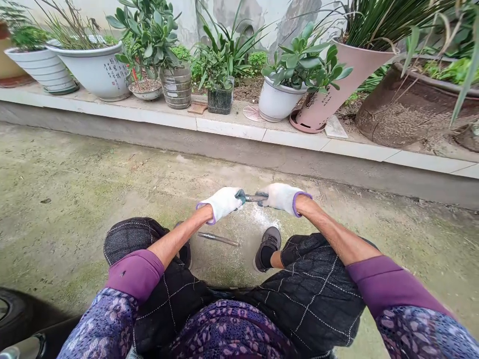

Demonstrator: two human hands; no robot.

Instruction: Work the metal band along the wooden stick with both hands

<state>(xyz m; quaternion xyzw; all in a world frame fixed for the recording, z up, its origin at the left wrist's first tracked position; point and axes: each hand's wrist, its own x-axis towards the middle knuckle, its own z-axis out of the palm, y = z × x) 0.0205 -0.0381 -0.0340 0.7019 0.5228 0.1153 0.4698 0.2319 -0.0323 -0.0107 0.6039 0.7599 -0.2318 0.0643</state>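
Our purple patterned sleeves (103, 324) and a black quilted cloth (310, 294) over our lap fill the bottom of the frame, with a dark tyre (11, 314) at lower left. Just past our knees, at centre, our 2 hands close tightly around a short metal bar (254, 198), 1 at each end, their fingertips almost meeting. Our left hand (221, 204) and right hand (280, 197) both wear white knit gloves with purple cuffs. Below the bar, white powder (264, 217) speckles the mossy concrete ground (75, 199). A longer steel rod (218, 239) lies on that ground, near our black sneaker (267, 247) and apart from both hands.

Across the upper part of the frame runs a tiled concrete ledge (228, 128) crowded with potted plants. White bowl planters (90, 77) stand at upper left, a small black pot (220, 99) near the middle, and a white pot of succulents (277, 102) beside a tilted pink conical pot (339, 85). A large brown pot (396, 107) sits at upper right.
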